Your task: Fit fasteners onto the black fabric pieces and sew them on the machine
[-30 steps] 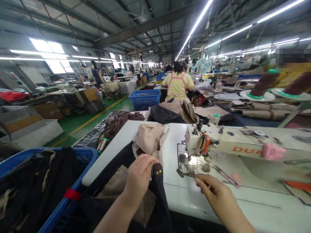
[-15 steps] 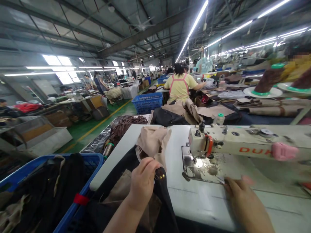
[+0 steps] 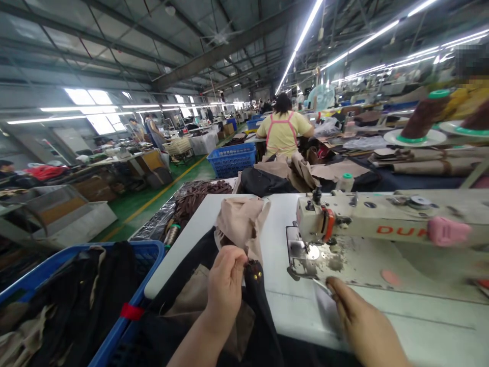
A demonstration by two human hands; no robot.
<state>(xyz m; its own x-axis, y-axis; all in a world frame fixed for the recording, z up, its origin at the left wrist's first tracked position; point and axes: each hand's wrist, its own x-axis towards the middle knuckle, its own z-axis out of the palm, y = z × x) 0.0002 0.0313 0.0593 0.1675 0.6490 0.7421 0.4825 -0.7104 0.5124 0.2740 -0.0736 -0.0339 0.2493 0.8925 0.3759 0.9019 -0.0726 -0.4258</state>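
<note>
My left hand (image 3: pixel 225 288) is closed on the top edge of a black fabric piece (image 3: pixel 257 306) with small brass studs, over the near edge of the white sewing table (image 3: pixel 290 316). A beige fabric bundle (image 3: pixel 240 219) lies just beyond it. My right hand (image 3: pixel 362 326) rests on the table in front of the sewing machine (image 3: pixel 367 224), fingers pinched on a thin metal tool (image 3: pixel 321 285) whose tip points at the needle plate (image 3: pixel 305 255).
A blue basket (image 3: pixel 76 300) of dark garments stands at my left. Brown straps (image 3: pixel 198 196) lie on a side table. A blue crate (image 3: pixel 231 158) and a seated person in yellow (image 3: pixel 282 132) are ahead. Thread cones (image 3: pixel 424 120) stand at the right.
My right hand drew back from the machine's needle plate toward the left, now with a thin metal tool. The left hand kept its hold on the black piece.
</note>
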